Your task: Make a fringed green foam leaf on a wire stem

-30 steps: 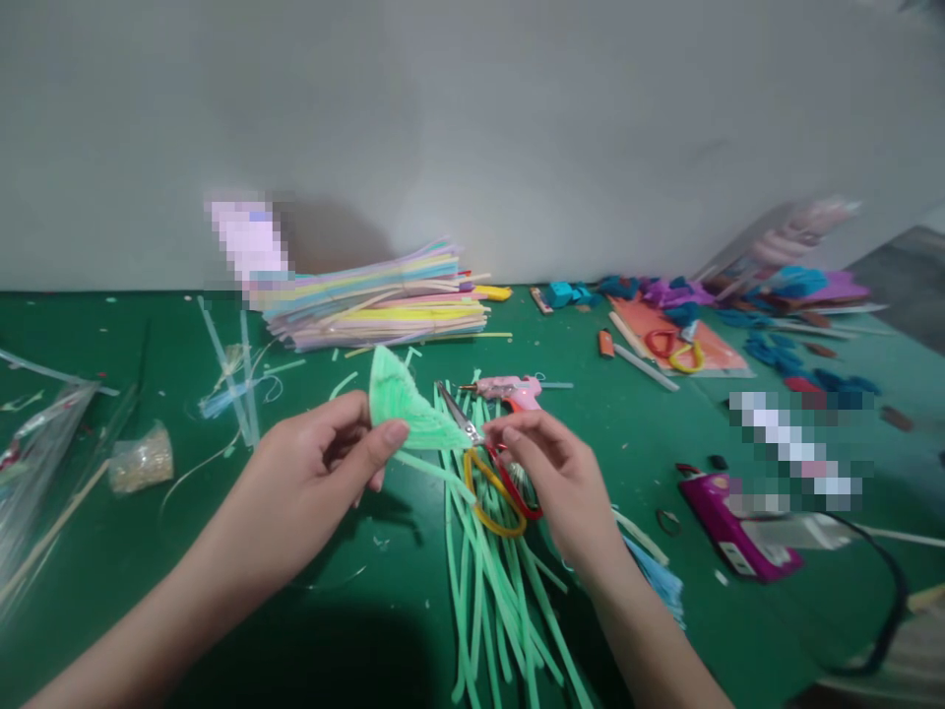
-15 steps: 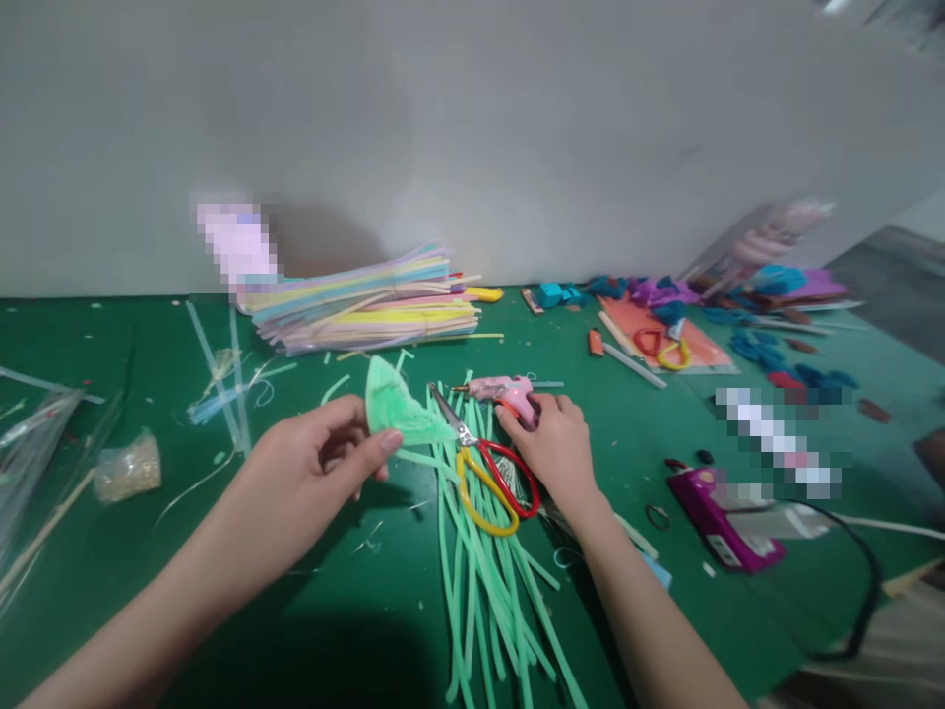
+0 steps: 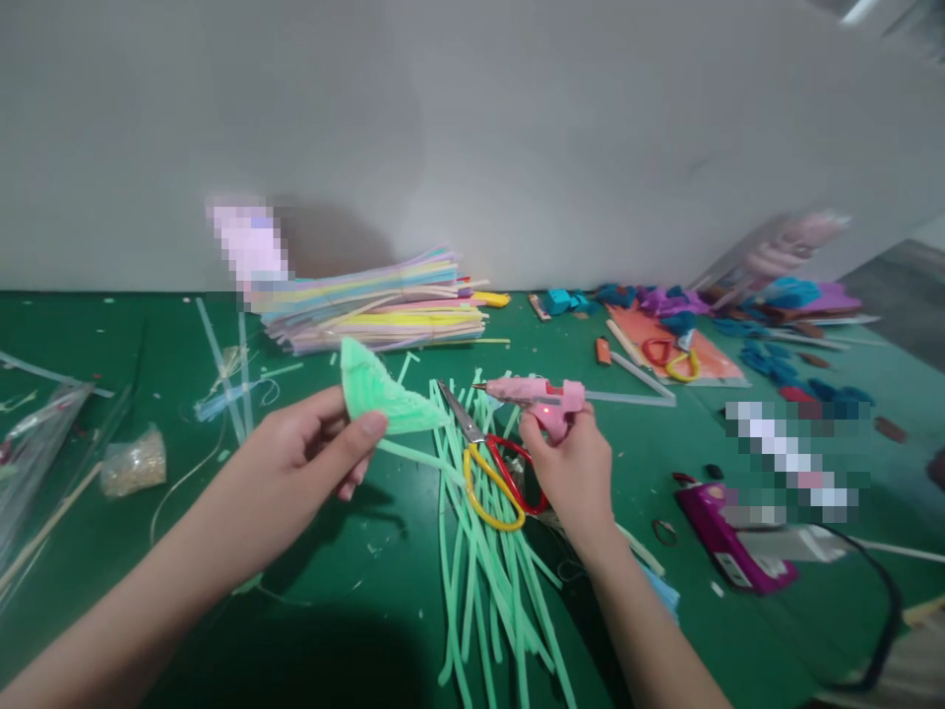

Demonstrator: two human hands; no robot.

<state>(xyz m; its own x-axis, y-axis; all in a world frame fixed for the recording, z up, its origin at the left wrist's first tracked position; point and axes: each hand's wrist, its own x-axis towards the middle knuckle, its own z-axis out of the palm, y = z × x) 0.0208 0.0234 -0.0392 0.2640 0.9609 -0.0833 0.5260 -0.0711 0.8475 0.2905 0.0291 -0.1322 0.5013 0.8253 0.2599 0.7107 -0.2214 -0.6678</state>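
Between the thumb and fingers of my left hand [image 3: 329,438] is a light green fuzzy piece [image 3: 384,394], shaped like a wedge and apparently made of pipe cleaners. My right hand [image 3: 576,473] grips a pink hot glue gun [image 3: 550,394] by its handle; the nozzle points left and a clear glue stick [image 3: 627,398] sticks out of its back. Below the gun, scissors [image 3: 494,483] with one yellow and one red handle lie on a spread of light green pipe cleaners [image 3: 472,581]. My right wrist and hand hide part of the red handle's surroundings.
Bundled multicoloured pipe cleaners [image 3: 384,300] lie by the wall. A bag of small beads [image 3: 137,463] is at left. Farther right are a second pair of scissors [image 3: 675,359] on an orange sheet, a purple box [image 3: 734,542] and a black cord [image 3: 886,611].
My right hand has lifted the glue gun off the table, closing around its handle. My left hand has shifted slightly left with the green piece.
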